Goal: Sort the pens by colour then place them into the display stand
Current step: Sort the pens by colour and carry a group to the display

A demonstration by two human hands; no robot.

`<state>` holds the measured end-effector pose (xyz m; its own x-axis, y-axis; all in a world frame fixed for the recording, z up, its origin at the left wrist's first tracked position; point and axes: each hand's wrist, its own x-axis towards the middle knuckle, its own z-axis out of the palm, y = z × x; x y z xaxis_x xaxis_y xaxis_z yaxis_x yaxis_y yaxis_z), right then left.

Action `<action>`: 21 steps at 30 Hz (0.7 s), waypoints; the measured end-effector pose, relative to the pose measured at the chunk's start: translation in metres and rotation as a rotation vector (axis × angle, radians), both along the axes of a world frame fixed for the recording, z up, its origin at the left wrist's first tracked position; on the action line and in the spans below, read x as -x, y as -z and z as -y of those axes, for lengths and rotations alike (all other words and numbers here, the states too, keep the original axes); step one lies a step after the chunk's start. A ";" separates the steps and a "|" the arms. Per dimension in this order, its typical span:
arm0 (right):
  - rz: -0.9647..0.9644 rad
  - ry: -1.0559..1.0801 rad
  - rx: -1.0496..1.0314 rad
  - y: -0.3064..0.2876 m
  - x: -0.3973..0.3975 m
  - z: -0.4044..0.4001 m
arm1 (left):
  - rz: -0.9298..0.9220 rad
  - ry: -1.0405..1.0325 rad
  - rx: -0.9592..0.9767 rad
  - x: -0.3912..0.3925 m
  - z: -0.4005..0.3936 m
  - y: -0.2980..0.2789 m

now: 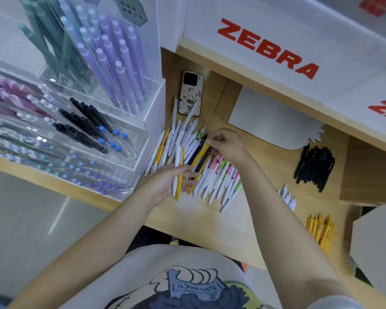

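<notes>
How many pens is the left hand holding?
2: a white pen and a yellow pen, side by side across the left hand's fingers. More may be hidden beneath.

A pale wooden counter [210,221] stands over a glossy grey floor [31,208], white ZEBRA-branded units [276,30] behind

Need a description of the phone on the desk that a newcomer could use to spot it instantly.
Start at the big white box with red ZEBRA lettering at the top of the view. Just below its left end, on the wooden desk, the phone lies flat beyond the far end of the mixed pen pile. It is the only broad rectangular item there, with a camouflage-patterned case and a dark square camera block.
</notes>
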<state>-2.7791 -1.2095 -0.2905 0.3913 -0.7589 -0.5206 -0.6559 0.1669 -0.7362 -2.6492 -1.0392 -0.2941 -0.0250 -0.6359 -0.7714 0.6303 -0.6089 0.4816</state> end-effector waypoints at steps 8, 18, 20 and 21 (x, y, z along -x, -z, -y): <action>0.006 -0.122 -0.083 -0.041 0.026 -0.004 | 0.329 -0.011 0.049 -0.002 -0.002 -0.018; 0.179 -0.248 -0.254 -0.066 0.027 -0.028 | 0.133 0.317 0.176 0.013 -0.005 -0.035; 0.186 -0.204 -0.243 -0.063 0.023 -0.035 | 0.037 0.270 0.153 0.016 -0.009 -0.034; 0.192 -0.173 -0.238 -0.061 0.022 -0.038 | 0.023 0.246 0.139 0.017 -0.011 -0.033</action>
